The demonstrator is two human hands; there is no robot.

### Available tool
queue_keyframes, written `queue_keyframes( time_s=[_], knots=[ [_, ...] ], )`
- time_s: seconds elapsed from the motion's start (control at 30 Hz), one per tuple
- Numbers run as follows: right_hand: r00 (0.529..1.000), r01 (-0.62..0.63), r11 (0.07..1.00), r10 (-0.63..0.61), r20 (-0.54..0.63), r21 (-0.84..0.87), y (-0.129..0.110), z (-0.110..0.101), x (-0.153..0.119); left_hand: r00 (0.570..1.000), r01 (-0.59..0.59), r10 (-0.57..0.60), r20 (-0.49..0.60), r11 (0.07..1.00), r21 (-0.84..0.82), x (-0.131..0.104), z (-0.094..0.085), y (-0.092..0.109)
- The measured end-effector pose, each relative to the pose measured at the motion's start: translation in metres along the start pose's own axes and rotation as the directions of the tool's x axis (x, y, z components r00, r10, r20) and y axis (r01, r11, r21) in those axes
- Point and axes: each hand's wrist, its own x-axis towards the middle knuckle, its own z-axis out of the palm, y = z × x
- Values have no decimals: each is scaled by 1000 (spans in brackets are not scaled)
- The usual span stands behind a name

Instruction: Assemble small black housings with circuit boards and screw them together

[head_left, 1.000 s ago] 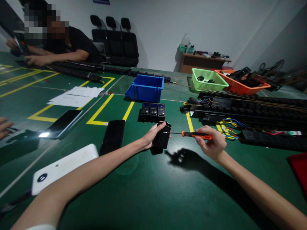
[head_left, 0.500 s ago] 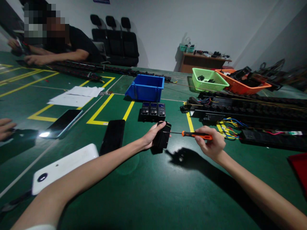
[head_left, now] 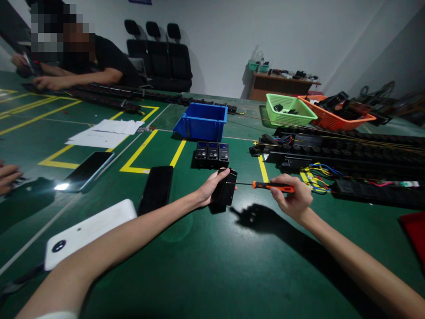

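Observation:
My left hand is closed around a small black box-shaped device, holding it tilted just above the green table. In my right hand is a screwdriver with an orange and black handle, gripped between thumb and fingers. Its thin shaft points left, and the tip meets the device's right side; whether it sits in a screw is too small to tell. Behind the device stand three similar black modules in a row. A dark phone lies left of my left hand.
A blue bin stands beyond the modules. Long black assemblies with loose wires lie at right, before a green basket and an orange basket. A white device lies beside my left forearm. Another person works at far left.
Both my hands, the device and the screwdriver hold almost the same place. At the left edge, another person's hand has shifted slightly.

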Motion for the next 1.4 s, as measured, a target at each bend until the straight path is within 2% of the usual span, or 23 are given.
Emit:
queue_keyframes(
  time_s=[0.5, 0.67, 0.83, 1.4],
  knots=[
    [999, 35, 999, -35, -22, -18, 1, -1, -1, 1000, -2, 2, 5, 1000, 8, 0, 1, 0],
    [997, 63, 998, -63, -55, 0, -1, -1, 0, 1000, 1, -1, 9, 1000, 30, -1, 1, 0],
    [995, 39, 999, -38, -89, 4, 3, -1, -5, 1000, -1, 0, 10, 999, 33, 0, 1, -1],
    [994, 77, 997, -77, -79, -11, 0, -3, 0, 1000, -6, 5, 5, 999, 39, -2, 3, 0]
  ],
)
